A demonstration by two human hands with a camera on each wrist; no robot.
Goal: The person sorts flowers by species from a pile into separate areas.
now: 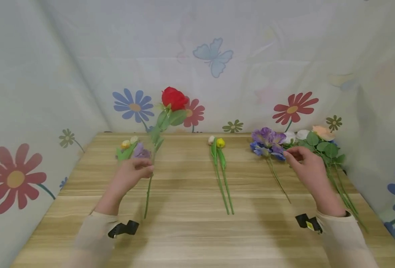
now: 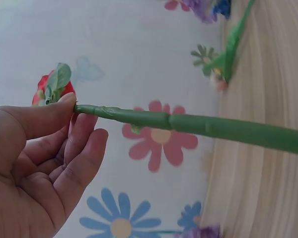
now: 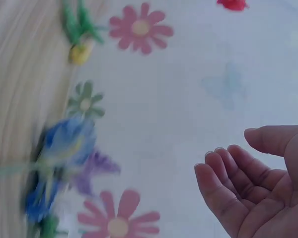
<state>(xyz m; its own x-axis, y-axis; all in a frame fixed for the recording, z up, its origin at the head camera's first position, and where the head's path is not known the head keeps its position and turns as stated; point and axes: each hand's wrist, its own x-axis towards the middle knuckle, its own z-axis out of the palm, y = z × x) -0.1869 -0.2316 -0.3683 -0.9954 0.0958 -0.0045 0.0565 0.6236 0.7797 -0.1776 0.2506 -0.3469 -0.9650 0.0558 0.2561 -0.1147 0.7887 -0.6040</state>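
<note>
A red artificial rose (image 1: 174,99) stands upright in the head view, its stem pinched between the thumb and fingers of my left hand (image 1: 132,173). In the left wrist view the green stem (image 2: 203,124) runs from the fingertips toward the camera. My right hand (image 1: 306,165) holds nothing. Its thumb and loosely bent fingers stand apart in the right wrist view. Nearest to it are purple and blue irises (image 1: 268,137) on the table, overlapped by its fingertips in the head view. A purple flower (image 1: 140,150) lies behind my left hand, partly hidden.
Two tulips (image 1: 220,143), one yellow and one whitish, lie mid-table with stems toward me. On the right is a bunch with a peach rose (image 1: 324,133) and white blooms. Small yellowish tulips (image 1: 126,144) lie far left. Printed fabric walls surround the wooden table (image 1: 197,242).
</note>
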